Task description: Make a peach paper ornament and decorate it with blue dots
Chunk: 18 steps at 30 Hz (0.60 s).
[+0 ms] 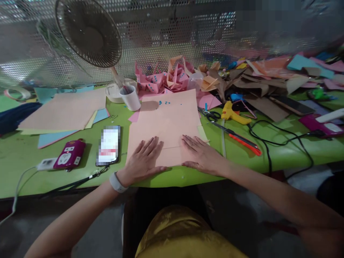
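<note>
Peach paper sheets [169, 122] lie in front of me, near the table's front edge. My left hand [145, 157] rests flat on the lower left part of the paper, fingers spread, a pale band on its wrist. On the lower right part lies my right hand [199, 154], also flat with fingers stretched out. Between the hands a straight paper edge or crease runs across the sheet. Small blue dots [163, 103] are scattered on the paper's upper part. Neither hand grips anything.
Right of the paper are black scissors [212, 115], a yellow glue gun [233, 114] with a black cord and a red-handled cutter [244, 143]. Left are a phone [109, 145], a purple power extension [70, 154] and stacked paper [67, 109]. Behind stand a white cup [130, 98], a fan [90, 34] and pink folded paper [177, 77].
</note>
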### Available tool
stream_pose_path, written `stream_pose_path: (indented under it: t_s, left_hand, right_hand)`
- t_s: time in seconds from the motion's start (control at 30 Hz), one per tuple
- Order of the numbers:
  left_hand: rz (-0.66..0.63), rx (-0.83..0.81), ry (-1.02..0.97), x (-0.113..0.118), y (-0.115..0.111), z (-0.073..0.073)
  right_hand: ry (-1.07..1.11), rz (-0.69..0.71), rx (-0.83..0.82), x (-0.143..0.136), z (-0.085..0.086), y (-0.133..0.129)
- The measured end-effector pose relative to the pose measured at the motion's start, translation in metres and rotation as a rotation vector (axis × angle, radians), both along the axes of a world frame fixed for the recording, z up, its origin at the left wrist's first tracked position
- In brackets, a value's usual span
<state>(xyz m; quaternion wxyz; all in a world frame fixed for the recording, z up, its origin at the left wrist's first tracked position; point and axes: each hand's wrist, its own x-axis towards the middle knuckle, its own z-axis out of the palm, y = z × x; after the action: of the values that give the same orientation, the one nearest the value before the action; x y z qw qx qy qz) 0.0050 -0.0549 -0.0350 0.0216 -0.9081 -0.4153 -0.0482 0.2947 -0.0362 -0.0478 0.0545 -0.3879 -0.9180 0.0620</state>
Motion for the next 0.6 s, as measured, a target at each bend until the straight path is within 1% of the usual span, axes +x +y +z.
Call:
stream_pose_path:
  t_s: [0.13, 0.27, 0.37, 0.5, 0.6]
  left_hand:
    - [-0.003, 0.034, 0.013, -0.018, -0.002, -0.003]
    - [-0.003, 0.055, 0.032, -0.030, -0.003, -0.004]
    - [0.007, 0.063, 0.057, -0.040, -0.006, -0.006]
    - [0.048, 0.091, 0.072, -0.057, -0.012, -0.009]
    - [0.064, 0.112, 0.045, -0.062, -0.016, -0.007]
  right_hand:
    - [-0.007, -0.065, -0.004, 0.020, 0.001, -0.003]
    - [-0.015, -0.121, 0.005, 0.036, 0.005, -0.006]
    - [-0.033, -0.134, -0.008, 0.040, 0.008, -0.007]
    - [-0.034, -0.143, -0.030, 0.037, 0.012, -0.007]
    - [-0.038, -0.156, -0.026, 0.036, 0.014, -0.006]
